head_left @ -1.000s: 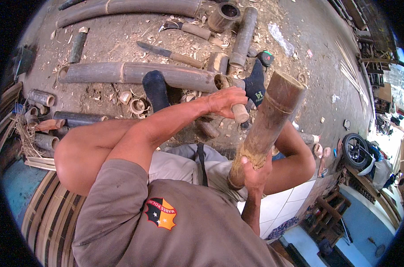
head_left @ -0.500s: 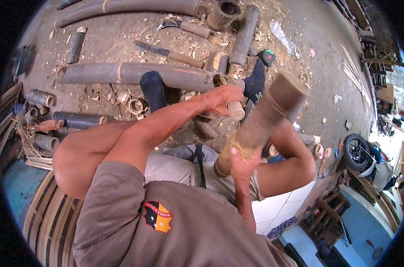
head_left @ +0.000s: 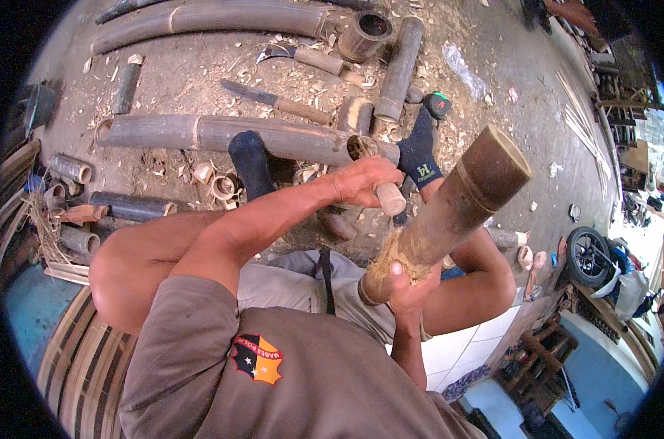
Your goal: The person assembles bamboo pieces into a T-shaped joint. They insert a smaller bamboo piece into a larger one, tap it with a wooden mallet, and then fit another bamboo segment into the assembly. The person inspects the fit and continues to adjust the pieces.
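Observation:
My left hand [head_left: 367, 181] is closed around the round wooden handle [head_left: 390, 198] of a tool whose working end is hidden. It sits just over the near side of a hole [head_left: 362, 148] cut in a long bamboo pole [head_left: 273, 137] lying on the ground. My right hand [head_left: 412, 290] grips the lower part of a thick bamboo section [head_left: 467, 192], thumb laid along it. That section is tilted, its upper end out to the right, with a frayed, pale worn patch by my thumb. My dark-socked feet [head_left: 250, 162] rest against the pole.
Beyond the pole lie a knife [head_left: 273, 100], a curved-blade tool [head_left: 303, 57], a short bamboo cup [head_left: 365, 35], a bamboo tube [head_left: 400, 69] and a tape measure [head_left: 438, 105]. Wood chips litter the ground. Cut bamboo pieces [head_left: 131, 205] lie left; a wheel [head_left: 589, 256] stands right.
The thick bamboo section in my right hand has swung outward to the right and is no longer blurred. My left hand has stayed at nearly the same spot, slightly lower.

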Available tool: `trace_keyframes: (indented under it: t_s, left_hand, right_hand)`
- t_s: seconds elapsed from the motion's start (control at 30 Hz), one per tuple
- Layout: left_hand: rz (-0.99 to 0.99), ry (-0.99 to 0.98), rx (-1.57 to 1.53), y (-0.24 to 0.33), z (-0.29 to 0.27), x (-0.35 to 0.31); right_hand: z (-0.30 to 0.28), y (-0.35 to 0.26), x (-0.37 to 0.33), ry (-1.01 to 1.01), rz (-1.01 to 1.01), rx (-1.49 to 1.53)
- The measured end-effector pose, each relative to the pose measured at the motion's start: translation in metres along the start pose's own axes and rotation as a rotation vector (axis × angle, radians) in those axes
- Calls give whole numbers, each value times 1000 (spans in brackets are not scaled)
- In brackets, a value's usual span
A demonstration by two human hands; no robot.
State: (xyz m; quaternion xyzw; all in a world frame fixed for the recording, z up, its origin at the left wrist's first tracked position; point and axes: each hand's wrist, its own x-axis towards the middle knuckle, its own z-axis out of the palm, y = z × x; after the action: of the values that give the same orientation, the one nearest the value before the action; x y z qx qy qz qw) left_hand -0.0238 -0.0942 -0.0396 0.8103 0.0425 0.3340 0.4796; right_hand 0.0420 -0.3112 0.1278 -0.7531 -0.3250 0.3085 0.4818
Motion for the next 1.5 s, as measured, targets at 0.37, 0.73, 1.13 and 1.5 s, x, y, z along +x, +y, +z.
trace_keyframes:
  t_s: [0.37, 0.73, 1.13, 1.5]
  left_hand:
    - [21, 1, 34, -4, -4, 1]
    - [38, -54, 10, -7, -6, 1]
    - [111, -143, 78, -5, -12, 4]
    - [96, -59, 2, -9, -14, 5]
  right_hand:
    - [-8, 3, -6, 11, 41, -28]
    - [-6, 3, -13, -17, -33, -109]
    - [3, 20, -24, 48, -66, 9]
    - [19, 58, -13, 105, 18, -98]
